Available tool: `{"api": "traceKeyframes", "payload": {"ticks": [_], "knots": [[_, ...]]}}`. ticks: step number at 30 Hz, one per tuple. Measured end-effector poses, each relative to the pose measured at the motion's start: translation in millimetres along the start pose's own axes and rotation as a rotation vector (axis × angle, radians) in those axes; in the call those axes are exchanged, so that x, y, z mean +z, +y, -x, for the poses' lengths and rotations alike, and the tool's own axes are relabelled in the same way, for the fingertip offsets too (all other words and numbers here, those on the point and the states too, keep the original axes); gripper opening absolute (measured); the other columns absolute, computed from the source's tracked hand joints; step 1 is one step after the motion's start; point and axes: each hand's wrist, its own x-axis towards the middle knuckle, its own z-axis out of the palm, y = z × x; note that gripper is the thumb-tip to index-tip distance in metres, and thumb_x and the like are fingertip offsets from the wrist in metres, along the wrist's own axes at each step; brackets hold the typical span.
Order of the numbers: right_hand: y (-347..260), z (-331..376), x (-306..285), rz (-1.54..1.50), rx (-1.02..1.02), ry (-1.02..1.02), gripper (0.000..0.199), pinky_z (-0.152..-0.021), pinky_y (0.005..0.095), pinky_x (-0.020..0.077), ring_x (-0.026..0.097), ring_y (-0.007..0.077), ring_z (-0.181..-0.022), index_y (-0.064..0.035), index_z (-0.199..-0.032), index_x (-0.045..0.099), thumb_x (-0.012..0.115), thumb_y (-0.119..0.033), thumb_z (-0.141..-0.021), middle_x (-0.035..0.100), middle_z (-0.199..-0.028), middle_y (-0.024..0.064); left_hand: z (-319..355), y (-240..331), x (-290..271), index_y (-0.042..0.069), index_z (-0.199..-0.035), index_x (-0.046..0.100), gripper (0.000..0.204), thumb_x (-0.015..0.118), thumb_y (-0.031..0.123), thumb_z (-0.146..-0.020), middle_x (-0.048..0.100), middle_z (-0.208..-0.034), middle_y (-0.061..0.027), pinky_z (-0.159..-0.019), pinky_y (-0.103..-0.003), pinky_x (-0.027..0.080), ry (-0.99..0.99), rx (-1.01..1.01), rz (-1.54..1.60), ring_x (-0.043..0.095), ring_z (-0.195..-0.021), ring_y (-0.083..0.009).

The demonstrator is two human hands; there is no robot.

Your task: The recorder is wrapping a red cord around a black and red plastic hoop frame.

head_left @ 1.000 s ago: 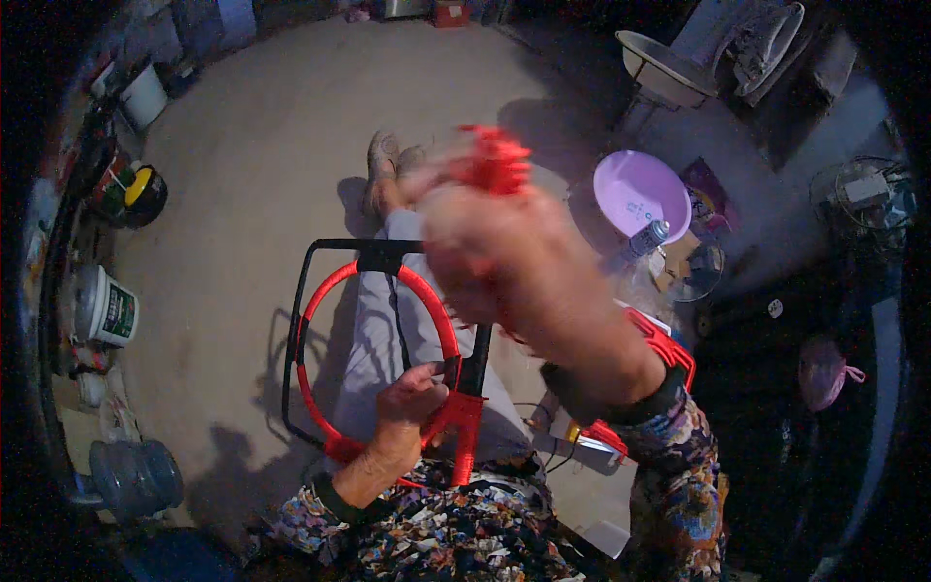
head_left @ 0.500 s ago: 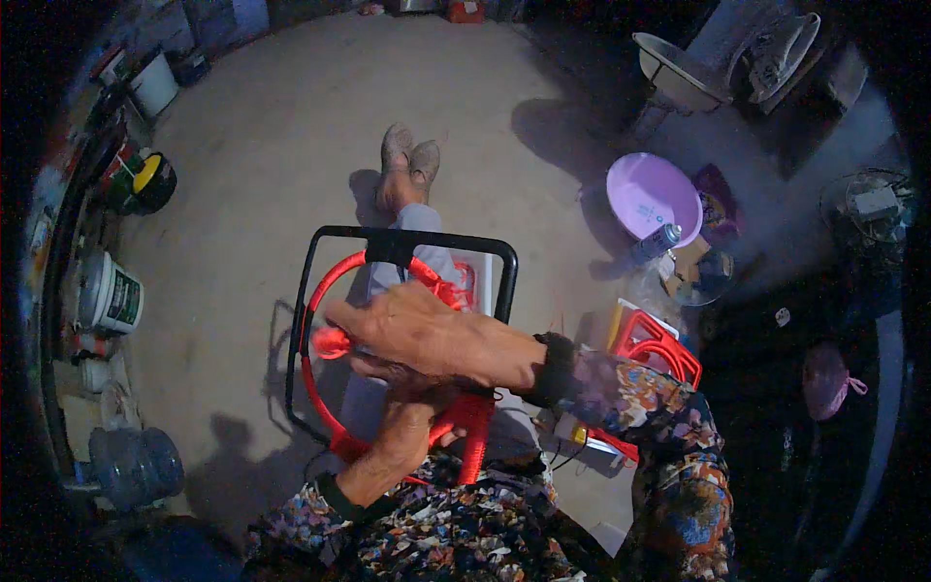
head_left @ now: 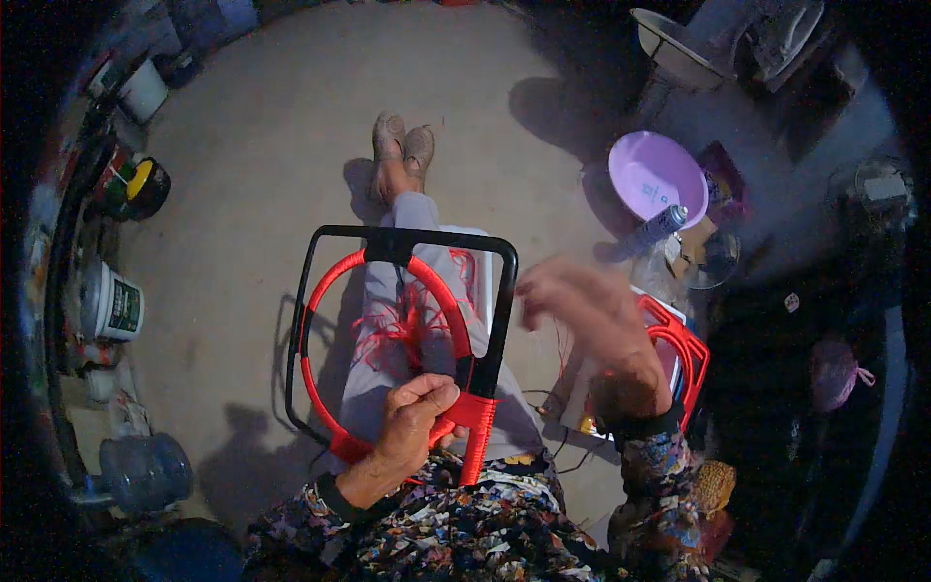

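Observation:
A black tubular frame (head_left: 506, 291) with a red-wrapped ring (head_left: 441, 283) inside it rests across my lap. At the frame's near right corner, my left hand (head_left: 415, 417) is closed, its thumb and fingers pinching beside the red-wrapped corner piece (head_left: 477, 436). Off to the right, my right hand (head_left: 587, 303) is in the air, apart from the frame and smeared by motion; whether anything is in its fingers cannot be made out. Loose red strands (head_left: 412, 335) lie on my trouser legs, seen through the ring.
To the right, another red frame-like piece (head_left: 690, 359) lies near cables. Beyond it are a spray can (head_left: 659, 228) and a purple basin (head_left: 645, 179). Along the left stand a white bucket (head_left: 114, 303), a clear water jug (head_left: 145, 472) and a black-and-yellow container (head_left: 145, 187).
My right hand has left the ring and swung right. The round red thing beside its fingers is no longer visible there. My left hand keeps its hold; red strands now show inside the ring.

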Motion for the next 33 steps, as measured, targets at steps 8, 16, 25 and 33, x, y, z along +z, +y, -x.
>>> {"api": "traceKeyframes", "payload": {"ticks": [8,16,25,33], "knots": [[138,17,-10,-0.195,0.246,0.136,0.02,-0.059,0.0237,0.0441,0.053,0.009,-0.063,-0.0013,-0.091,0.06,0.055,-0.02,-0.091,0.058,-0.071,0.0016,6,8,11,0.0,-0.096,0.056,0.02,0.058,0.018,-0.087,0.06,-0.07,-0.0073,-0.039,-0.024,0.041,0.021,0.028,-0.061,0.058,-0.05,-0.0158],[146,-33,31,-0.168,0.026,0.055,0.018,-0.06,0.0218,0.0408,0.049,0.0062,-0.067,-0.0033,-0.089,0.059,0.055,-0.021,-0.09,0.056,-0.074,-0.0015,19,11,6,0.0,-0.094,0.057,0.016,0.056,0.016,-0.088,0.06,-0.07,-0.0067,-0.04,-0.024,0.04,0.013,0.099,-0.074,0.057,-0.051,-0.0139],[162,-41,52,0.568,-0.17,-0.242,0.017,-0.07,0.0404,0.0418,0.055,0.029,-0.082,-0.0046,-0.09,0.06,0.058,-0.017,-0.079,0.06,-0.084,0.0142,33,9,1,0.0,-0.099,0.056,0.02,0.059,0.017,-0.088,0.06,-0.076,-0.0055,-0.044,-0.02,0.04,-0.067,0.074,-0.043,0.061,-0.058,-0.0124],[213,-46,99,0.56,-0.27,-0.233,0.022,-0.068,0.0411,0.0424,0.057,0.0315,-0.072,-0.006,-0.086,0.063,0.062,-0.02,-0.068,0.061,-0.079,0.013,32,10,-5,0.0,-0.097,0.057,0.02,0.06,0.018,-0.088,0.06,-0.079,-0.0047,-0.045,-0.02,0.039,-0.123,0.053,0.039,0.06,-0.059,-0.0098]]}}
